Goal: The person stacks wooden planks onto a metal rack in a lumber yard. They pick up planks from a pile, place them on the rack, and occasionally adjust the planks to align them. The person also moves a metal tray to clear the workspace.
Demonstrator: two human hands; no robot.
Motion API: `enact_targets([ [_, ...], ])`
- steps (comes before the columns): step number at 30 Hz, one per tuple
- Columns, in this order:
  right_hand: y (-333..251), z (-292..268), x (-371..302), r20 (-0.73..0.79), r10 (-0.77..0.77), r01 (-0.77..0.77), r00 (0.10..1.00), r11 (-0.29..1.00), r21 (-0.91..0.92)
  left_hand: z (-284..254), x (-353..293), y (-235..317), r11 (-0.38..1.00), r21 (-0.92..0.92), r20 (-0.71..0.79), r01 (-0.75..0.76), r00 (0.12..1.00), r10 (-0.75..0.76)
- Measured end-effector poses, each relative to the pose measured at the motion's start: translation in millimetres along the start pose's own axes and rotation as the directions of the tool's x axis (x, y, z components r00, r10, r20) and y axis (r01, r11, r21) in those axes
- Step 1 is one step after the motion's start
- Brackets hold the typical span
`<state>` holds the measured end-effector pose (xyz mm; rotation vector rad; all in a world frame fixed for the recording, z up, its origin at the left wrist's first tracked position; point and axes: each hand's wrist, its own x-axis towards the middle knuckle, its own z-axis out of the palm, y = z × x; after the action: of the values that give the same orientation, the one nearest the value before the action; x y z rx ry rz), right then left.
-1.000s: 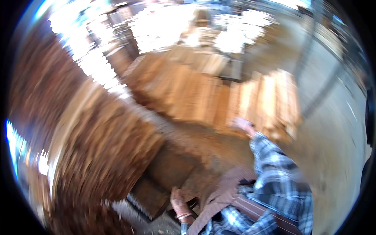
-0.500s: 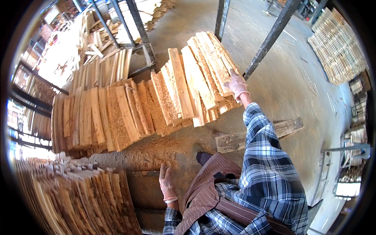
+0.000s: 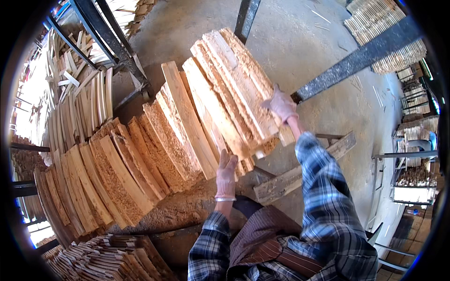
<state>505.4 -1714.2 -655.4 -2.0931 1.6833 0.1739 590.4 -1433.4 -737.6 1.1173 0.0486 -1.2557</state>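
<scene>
A long row of rough wooden boards [image 3: 190, 124] lies side by side before me, with sawdust on their faces. My right hand [image 3: 282, 107], in a pale glove, is closed on the outermost wooden board [image 3: 243, 56] at the row's right end, its thumb over the top face. Some of its fingers are hidden on the far side. My left hand [image 3: 226, 177], gloved too, is at the near ends of the boards, left of my right hand. Its fingers stretch up against the board ends and look apart, not wrapped round anything.
Dark metal posts [image 3: 347, 65] rise beyond the row. A weathered plank [image 3: 304, 168] is low by my right forearm. Stacked boards [image 3: 108, 257] stand at the lower left, loose slats [image 3: 77, 93] farther left. More stacks [image 3: 379, 18] stand at the far right.
My left hand has moved up and forward from beside my body to the near board ends. My right hand stays at the row's right end. The view has shifted and turned.
</scene>
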Motion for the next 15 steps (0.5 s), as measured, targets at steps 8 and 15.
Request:
enact_targets([
  [8,-21.3,46.2,-24.5,-0.056,-0.038,0.028,0.998,0.987,-0.16,39.1,57.3,-12.3,0.992,0.129,-0.212,-0.019,0.976,0.047],
  [15,11.8,58.0,-2.0,0.144,-0.03,0.006,0.989,0.987,0.158,24.0,83.4,-28.4,0.816,0.578,-0.272,-0.005,0.942,0.198],
])
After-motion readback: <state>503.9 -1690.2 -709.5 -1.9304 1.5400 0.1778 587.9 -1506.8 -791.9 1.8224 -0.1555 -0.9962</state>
